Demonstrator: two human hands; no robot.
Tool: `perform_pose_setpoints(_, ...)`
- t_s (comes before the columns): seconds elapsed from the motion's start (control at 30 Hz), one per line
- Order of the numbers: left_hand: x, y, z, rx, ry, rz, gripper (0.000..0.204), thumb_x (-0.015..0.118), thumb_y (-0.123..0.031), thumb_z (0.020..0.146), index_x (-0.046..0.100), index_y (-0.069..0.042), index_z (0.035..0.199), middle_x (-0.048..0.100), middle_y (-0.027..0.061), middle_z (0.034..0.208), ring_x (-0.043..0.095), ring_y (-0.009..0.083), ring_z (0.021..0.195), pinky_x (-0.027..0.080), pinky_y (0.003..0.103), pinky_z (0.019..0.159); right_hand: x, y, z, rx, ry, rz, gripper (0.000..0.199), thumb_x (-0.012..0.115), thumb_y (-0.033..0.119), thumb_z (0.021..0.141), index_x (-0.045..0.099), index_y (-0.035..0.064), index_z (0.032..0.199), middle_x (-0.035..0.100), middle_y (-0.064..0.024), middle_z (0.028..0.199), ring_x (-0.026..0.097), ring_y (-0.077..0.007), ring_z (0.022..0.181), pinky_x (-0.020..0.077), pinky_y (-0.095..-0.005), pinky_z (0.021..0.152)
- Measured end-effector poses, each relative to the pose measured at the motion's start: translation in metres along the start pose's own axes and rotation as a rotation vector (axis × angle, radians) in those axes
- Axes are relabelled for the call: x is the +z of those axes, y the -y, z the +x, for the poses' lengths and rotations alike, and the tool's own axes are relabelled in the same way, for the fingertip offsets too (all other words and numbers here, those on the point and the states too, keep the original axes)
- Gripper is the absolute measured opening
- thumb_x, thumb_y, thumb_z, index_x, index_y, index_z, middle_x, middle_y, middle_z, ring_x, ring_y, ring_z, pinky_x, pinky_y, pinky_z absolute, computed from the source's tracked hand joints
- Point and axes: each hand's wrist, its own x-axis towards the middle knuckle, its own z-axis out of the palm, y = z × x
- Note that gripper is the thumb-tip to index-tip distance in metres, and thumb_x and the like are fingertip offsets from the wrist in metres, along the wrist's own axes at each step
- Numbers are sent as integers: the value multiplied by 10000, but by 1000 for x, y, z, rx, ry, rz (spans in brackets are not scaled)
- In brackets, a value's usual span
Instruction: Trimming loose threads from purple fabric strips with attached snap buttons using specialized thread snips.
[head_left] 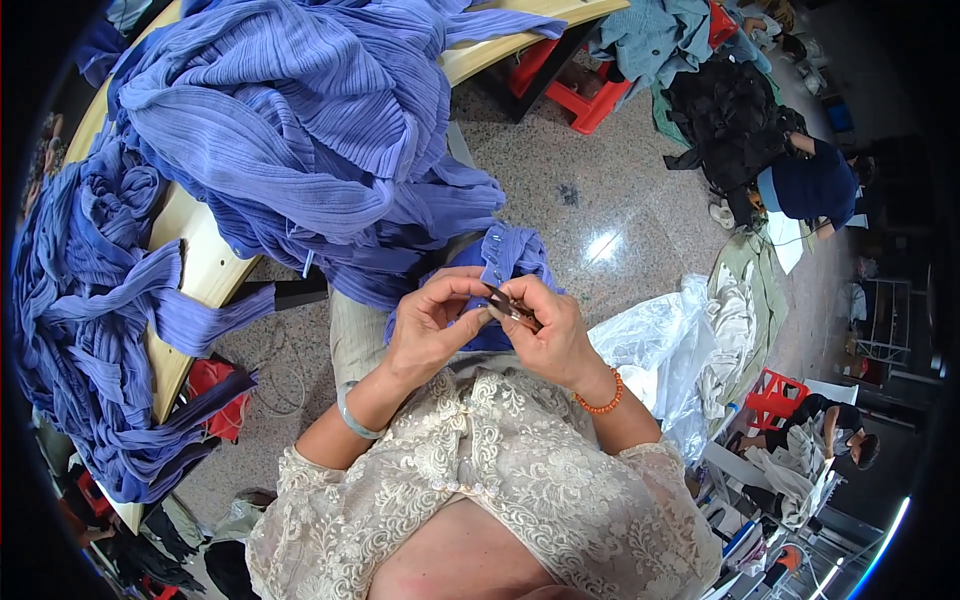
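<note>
My right hand [548, 328] is closed around a small pair of dark thread snips [518, 310], blades pointing toward my left hand. My left hand [436, 322] is closed in a pinch at the edge of a violet-blue ribbed garment [527, 252] lying over my lap. A placket with a row of small dark buttons or fasteners runs up from the pinched spot. The blade tips are right by my left fingertips; whether they touch the fabric or a thread I cannot tell.
A wooden table [215, 285] at the left carries a heap of the same ribbed fabric [290, 130]. White and clear plastic sheeting [655, 345] lies on the floor at right. Red stools [772, 398] stand about. A person [815, 185] bends beside black cloth [725, 120].
</note>
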Motion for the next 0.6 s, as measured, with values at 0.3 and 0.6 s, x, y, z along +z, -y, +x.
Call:
perform_pose_setpoints(0.3,-1,2,1,24,-6,132,115,635,11,851,635,26,965,538,87,1142,552,120,989,461,256,862,-4,5,2,-41,16,-68,193,666,74,812,564,42,973,607,-83,682,611,-182,557,438,-287,496)
perform_pose_setpoints(0.6,-10,-2,2,-251,-241,-311,130,654,-104,878,627,-28,980,632,6,914,553,60,805,423,196,715,-9,7,-6,13,12,-122,327,722,191,813,610,3,1056,557,-40,706,499,-102,554,404,-245,527)
